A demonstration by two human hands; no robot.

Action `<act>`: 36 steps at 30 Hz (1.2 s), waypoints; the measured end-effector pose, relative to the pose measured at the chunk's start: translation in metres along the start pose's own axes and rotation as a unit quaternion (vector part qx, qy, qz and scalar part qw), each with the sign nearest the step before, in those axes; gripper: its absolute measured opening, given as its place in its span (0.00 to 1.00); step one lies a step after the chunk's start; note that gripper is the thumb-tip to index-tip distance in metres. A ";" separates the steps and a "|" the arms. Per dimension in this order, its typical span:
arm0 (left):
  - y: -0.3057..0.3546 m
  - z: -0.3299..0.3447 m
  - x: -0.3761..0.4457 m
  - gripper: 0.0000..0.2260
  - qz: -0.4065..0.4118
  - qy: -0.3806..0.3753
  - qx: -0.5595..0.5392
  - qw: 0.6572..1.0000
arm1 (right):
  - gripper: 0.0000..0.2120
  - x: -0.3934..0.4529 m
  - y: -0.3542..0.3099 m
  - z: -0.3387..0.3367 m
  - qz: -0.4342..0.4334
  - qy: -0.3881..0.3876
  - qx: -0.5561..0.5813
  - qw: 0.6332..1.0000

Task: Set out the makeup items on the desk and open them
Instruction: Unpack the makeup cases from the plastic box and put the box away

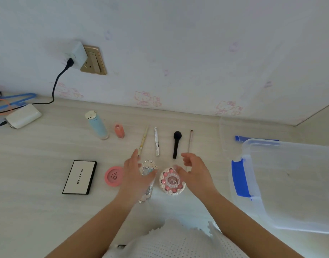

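Fingers loose and apart, our left hand and right hand hover over the ornate silver compact and round pink compact lying shut on the desk; opening comes next, needing a lid grip.

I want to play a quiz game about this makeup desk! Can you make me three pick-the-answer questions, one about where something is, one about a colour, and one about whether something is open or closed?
1. Where is the black-and-white palette box?
A. Left of the pink round compact
B. Inside the plastic bin
C. Beside the big brush

2. What colour is the tall bottle?
A. Green
B. Light blue
C. Black

3. Is the cake-shaped compact open?
A. Wide open
B. Lid lying beside it
C. Closed

Answers:
1 A: the palette box lies left of the pink round compact.
2 B: the tall bottle has a light blue body.
3 C: the cake-shaped compact shows its decorated lid on top, between the left hand and right hand.
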State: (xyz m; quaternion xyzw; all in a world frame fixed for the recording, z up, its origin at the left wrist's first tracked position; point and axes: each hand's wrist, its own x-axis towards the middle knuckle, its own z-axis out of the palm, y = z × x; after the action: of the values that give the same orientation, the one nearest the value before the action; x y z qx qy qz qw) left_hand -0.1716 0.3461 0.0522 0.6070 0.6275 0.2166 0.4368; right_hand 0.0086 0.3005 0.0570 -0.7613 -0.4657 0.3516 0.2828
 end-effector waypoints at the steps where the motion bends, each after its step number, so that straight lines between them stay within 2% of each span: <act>1: 0.014 -0.004 0.001 0.38 0.003 -0.002 -0.062 0.998 | 0.21 -0.001 -0.009 -0.008 -0.009 0.017 0.048 0.999; 3: 0.037 -0.014 0.003 0.34 0.004 -0.024 -0.153 0.988 | 0.17 -0.002 -0.025 -0.020 -0.022 0.040 0.116 0.992; 6: 0.071 -0.023 0.004 0.28 0.032 -0.074 -0.220 0.972 | 0.13 -0.005 -0.042 -0.046 -0.045 0.069 0.179 0.980; 9: 0.100 -0.019 0.001 0.21 0.064 -0.117 -0.239 0.962 | 0.09 -0.007 -0.050 -0.076 -0.064 0.099 0.221 0.968; 13: 0.129 -0.001 -0.003 0.14 0.083 -0.139 -0.224 0.961 | 0.09 -0.013 -0.040 -0.121 -0.075 0.125 0.235 0.961; 25: 0.211 0.103 -0.010 0.10 0.092 -0.137 -0.207 0.964 | 0.09 -0.016 0.068 -0.271 -0.024 0.213 0.254 0.943; 33: 0.245 0.161 0.016 0.12 0.076 -0.145 -0.183 0.969 | 0.04 0.029 0.116 -0.348 0.016 0.179 0.230 0.957; 36: 0.245 0.177 0.032 0.11 0.055 -0.148 -0.176 0.972 | 0.08 0.053 0.135 -0.362 0.043 0.154 0.197 0.967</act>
State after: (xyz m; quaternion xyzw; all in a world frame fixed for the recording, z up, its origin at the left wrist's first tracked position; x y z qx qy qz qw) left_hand 0.1159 0.3724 0.1469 0.5794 0.4741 0.2548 0.6120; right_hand 0.3838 0.2570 0.1551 -0.7546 -0.3050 0.3269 0.4803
